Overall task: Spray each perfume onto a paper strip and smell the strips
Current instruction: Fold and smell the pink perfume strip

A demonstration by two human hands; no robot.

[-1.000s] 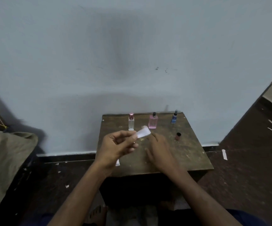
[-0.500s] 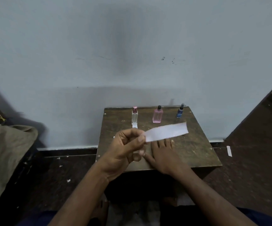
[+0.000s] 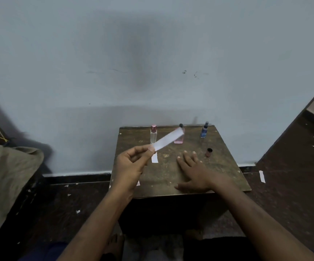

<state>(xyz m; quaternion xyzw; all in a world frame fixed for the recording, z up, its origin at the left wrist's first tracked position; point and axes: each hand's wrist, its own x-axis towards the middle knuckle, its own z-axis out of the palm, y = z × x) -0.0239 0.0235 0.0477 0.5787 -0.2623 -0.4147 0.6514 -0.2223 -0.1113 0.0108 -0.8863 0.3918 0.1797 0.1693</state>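
Note:
My left hand point(image 3: 131, 162) pinches one end of a white paper strip point(image 3: 168, 138), which slants up to the right above the small wooden table point(image 3: 227, 178). My right hand point(image 3: 194, 170) lies flat on the tabletop with its fingers spread and holds nothing. Three perfume bottles stand along the table's far edge: a clear one with a pink cap point(image 3: 153, 134), a pink one point(image 3: 179, 139) partly behind the strip, and a small blue one point(image 3: 204, 129). A second white strip point(image 3: 154, 158) lies on the table in front of the clear bottle.
A small dark cap point(image 3: 209, 152) lies on the table right of my right hand. The table stands against a pale wall. Paper scraps point(image 3: 262, 176) litter the dark floor on the right. An olive cloth point(image 3: 5, 178) covers something at the left.
My left hand has tilted the strip upward toward the bottles. My right hand has slid to the right and spread flat, uncovering the dark cap. The view has shifted slightly.

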